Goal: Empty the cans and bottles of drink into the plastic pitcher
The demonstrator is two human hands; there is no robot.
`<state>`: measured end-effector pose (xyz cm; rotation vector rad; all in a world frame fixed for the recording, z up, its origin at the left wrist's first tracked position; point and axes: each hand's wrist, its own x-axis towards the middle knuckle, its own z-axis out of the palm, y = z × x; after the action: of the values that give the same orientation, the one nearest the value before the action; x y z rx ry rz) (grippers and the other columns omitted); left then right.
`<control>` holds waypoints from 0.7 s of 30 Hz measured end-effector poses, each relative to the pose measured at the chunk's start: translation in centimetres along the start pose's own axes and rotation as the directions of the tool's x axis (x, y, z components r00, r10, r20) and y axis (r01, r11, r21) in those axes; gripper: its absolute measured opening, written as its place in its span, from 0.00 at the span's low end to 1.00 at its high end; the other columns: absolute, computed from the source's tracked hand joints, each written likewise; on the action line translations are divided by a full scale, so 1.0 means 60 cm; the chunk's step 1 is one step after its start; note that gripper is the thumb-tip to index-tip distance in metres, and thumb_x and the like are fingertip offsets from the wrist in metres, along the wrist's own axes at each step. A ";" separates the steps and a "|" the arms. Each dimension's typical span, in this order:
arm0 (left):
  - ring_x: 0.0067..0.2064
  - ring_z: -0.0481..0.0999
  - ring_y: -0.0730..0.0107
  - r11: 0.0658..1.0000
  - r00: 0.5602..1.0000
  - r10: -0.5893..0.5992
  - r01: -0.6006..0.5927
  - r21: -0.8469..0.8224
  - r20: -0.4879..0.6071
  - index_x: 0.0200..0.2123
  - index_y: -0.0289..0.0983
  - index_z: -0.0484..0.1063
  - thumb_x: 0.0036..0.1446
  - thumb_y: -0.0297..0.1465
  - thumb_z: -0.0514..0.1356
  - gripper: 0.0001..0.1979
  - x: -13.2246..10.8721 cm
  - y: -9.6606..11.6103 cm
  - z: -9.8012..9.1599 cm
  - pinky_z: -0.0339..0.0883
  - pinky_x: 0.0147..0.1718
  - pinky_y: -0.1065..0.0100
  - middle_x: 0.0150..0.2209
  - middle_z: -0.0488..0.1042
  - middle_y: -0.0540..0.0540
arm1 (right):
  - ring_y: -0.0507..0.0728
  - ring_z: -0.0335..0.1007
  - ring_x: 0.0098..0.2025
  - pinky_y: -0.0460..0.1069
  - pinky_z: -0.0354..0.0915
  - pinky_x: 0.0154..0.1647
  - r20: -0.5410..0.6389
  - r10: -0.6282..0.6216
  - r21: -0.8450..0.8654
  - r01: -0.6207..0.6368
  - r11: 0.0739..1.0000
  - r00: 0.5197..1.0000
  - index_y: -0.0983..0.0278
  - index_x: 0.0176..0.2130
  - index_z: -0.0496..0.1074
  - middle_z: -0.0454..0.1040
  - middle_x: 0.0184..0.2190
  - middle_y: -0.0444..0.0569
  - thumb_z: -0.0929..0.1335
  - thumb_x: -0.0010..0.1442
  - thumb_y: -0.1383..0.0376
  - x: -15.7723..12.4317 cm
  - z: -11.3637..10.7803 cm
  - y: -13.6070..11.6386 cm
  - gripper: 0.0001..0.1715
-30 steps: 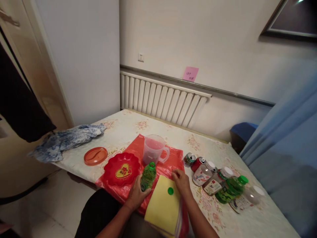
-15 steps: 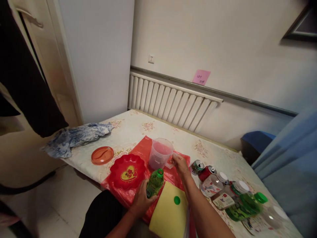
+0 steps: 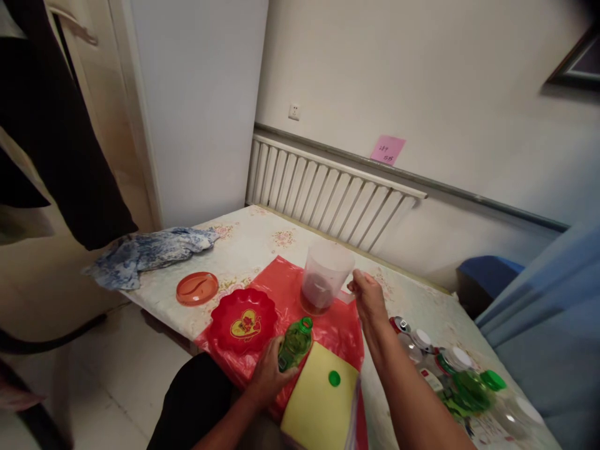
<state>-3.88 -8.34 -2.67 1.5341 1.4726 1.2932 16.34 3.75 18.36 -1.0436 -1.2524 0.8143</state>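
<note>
My left hand [image 3: 268, 377] is wrapped round a green plastic bottle [image 3: 297, 345], whose open mouth points up and slightly away. My right hand [image 3: 369, 299] is closed on the handle of a translucent plastic jug [image 3: 328, 269]. The jug leans a little, with what looks like some liquid low inside; whether its base touches the sheet I cannot tell. Under it spreads a red plastic sheet [image 3: 281, 275]. Left of the bottle is a red scalloped dish [image 3: 269, 312] with a yellow heart print. A green cap [image 3: 334, 378] lies on a yellow book or pad [image 3: 319, 406] between my forearms.
An orange round lid [image 3: 197, 289] and a blue patterned cloth [image 3: 159, 250] lie left on the flowered table cover [image 3: 248, 240]. Several bottles and a can [image 3: 399, 324] stand at the right, partly behind my right forearm. A radiator [image 3: 319, 187] lines the wall behind.
My right hand has moved right and slightly up with the jug. It now hides more of the cans. My left hand and the bottle have stayed nearly in place.
</note>
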 end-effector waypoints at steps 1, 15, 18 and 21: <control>0.53 0.72 0.52 1.000 1.000 0.006 -0.006 0.006 0.002 0.52 0.39 0.65 0.43 0.32 0.66 0.30 0.000 -0.001 0.000 0.65 0.54 0.50 0.49 0.72 0.42 | 0.50 0.57 0.21 0.47 0.56 0.27 -0.014 -0.019 -0.008 0.019 1.000 1.000 0.62 0.21 0.64 0.62 0.16 0.37 0.69 0.51 0.49 0.002 -0.010 -0.015 0.22; 0.54 0.71 0.52 0.998 0.999 0.052 -0.051 0.029 -0.008 0.54 0.36 0.63 0.44 0.32 0.65 0.31 0.002 -0.012 0.005 0.63 0.56 0.50 0.51 0.71 0.40 | 0.49 0.50 0.17 0.46 0.50 0.20 0.096 -0.029 -0.238 0.051 0.970 0.995 0.61 0.18 0.61 0.57 0.12 0.37 0.70 0.52 0.49 -0.038 -0.140 -0.133 0.25; 0.54 0.72 0.53 0.999 0.999 0.050 -0.051 0.020 0.005 0.53 0.37 0.65 0.44 0.31 0.65 0.30 0.003 -0.005 0.001 0.64 0.55 0.51 0.50 0.72 0.41 | 0.48 0.47 0.17 0.46 0.46 0.19 0.142 0.018 -0.280 0.022 0.960 0.990 0.61 0.18 0.60 0.55 0.12 0.36 0.70 0.52 0.49 -0.045 -0.151 -0.140 0.25; 0.52 0.73 0.54 0.999 0.999 0.032 -0.032 0.018 -0.009 0.51 0.37 0.67 0.43 0.31 0.66 0.28 0.002 0.002 -0.001 0.66 0.54 0.53 0.48 0.74 0.42 | 0.48 0.45 0.17 0.46 0.44 0.19 0.152 0.032 -0.362 0.025 0.932 0.988 0.61 0.18 0.59 0.53 0.13 0.36 0.69 0.52 0.50 -0.053 -0.149 -0.151 0.24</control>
<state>-3.92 -8.27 -2.49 1.5711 1.4750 1.3097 24.08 -3.82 25.78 -1.2963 -1.5753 0.6902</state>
